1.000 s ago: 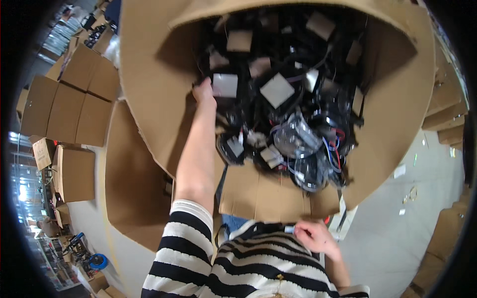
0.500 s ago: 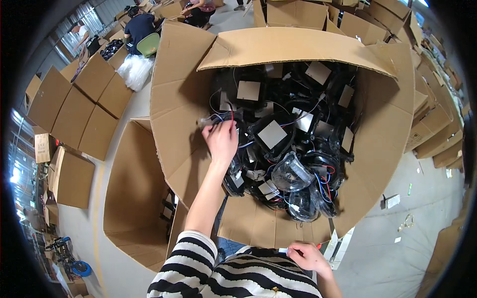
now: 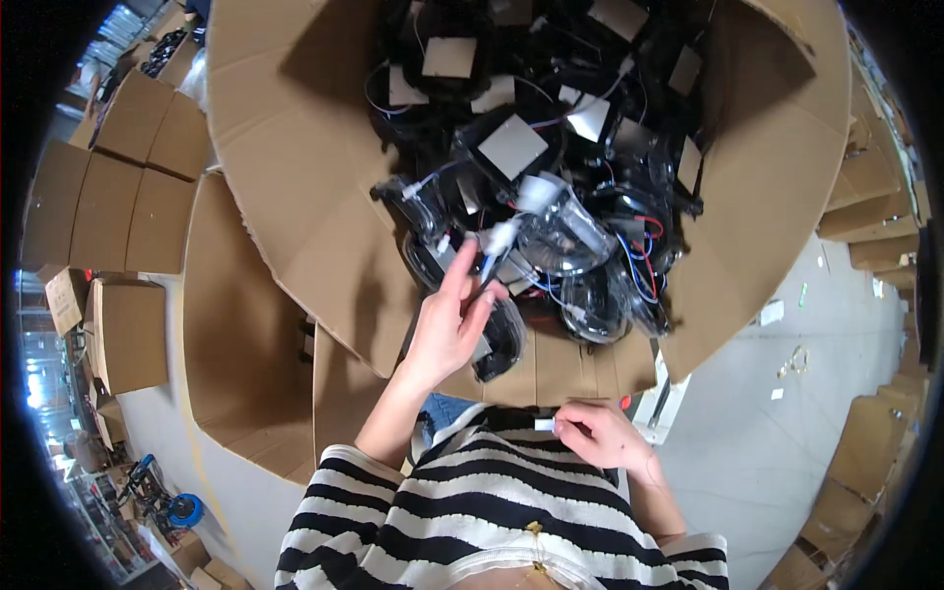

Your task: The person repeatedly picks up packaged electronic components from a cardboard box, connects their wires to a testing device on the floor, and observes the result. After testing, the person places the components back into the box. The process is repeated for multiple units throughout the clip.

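Your left hand [image 3: 454,320] reaches up over the near rim of the big cardboard box [image 3: 295,197], fingers pinched on a white connector [image 3: 500,236] and its thin wire, which run to the black-and-clear plastic units [image 3: 575,246] heaped inside. The forearm is stretched forward and the wrist bent slightly, so the fingertips can lift the plug free of the tangle. Your right hand [image 3: 602,435] stays tucked against your striped shirt [image 3: 492,511], curled round what looks like a small white piece [image 3: 544,425], though it is too small to name.
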Available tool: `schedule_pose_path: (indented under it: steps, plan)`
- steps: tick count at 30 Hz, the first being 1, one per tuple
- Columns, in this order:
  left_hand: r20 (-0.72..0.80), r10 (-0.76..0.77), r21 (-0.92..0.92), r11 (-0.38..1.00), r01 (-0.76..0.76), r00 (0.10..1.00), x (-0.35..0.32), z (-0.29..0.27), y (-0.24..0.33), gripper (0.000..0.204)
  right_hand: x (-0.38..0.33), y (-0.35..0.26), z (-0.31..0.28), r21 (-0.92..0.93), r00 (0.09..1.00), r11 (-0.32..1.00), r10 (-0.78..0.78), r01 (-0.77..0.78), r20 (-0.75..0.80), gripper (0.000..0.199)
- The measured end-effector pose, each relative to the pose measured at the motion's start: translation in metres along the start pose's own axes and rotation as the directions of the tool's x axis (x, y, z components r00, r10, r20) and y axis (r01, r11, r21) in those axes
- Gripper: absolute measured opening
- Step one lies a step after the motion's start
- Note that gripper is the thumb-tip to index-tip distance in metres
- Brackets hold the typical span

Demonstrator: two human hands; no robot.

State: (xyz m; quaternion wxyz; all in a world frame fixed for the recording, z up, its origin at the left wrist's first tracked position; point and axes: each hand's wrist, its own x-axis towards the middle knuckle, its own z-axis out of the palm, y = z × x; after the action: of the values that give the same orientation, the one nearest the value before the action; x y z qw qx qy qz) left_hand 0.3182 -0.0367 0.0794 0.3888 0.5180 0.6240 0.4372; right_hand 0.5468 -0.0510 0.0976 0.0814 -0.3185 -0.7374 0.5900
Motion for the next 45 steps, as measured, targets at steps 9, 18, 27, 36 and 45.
schedule_pose_path:
  steps: [9, 18, 27, 36, 45]
  plan:
    - [0.436, -0.030, -0.125, 0.988, 0.094, 0.899, -0.013, 0.005, 0.005, 0.027, 0.004, -0.003, -0.002, 0.103, 0.989, 0.993, -0.039, 0.054, -0.145, 0.006]
    - [0.670, 0.341, -0.449, 0.893, -0.006, 0.660, -0.021, 0.009, -0.007, 0.017, 0.007, -0.008, -0.029, 0.184, 0.974, 0.970, -0.123, 0.158, -0.189, 0.004]
    - [0.771, 0.429, -0.535, 0.837, 0.114, 0.471, -0.018, 0.015, -0.016, 0.024, 0.012, -0.012, -0.030, 0.086, 0.977, 0.977, -0.188, 0.197, -0.102, 0.006]
    - [0.864, 0.316, -0.429, 0.869, 0.244, 0.393, -0.008, 0.013, -0.022, 0.031, 0.014, -0.009, -0.023, -0.061, 0.960, 0.985, -0.171, 0.162, -0.224, 0.004]
    - [0.863, 0.274, -0.362, 0.921, 0.140, 0.425, 0.004, 0.022, -0.018, 0.033, 0.016, -0.007, -0.027, -0.137, 0.974, 0.986, -0.116, 0.091, -0.194, 0.007]
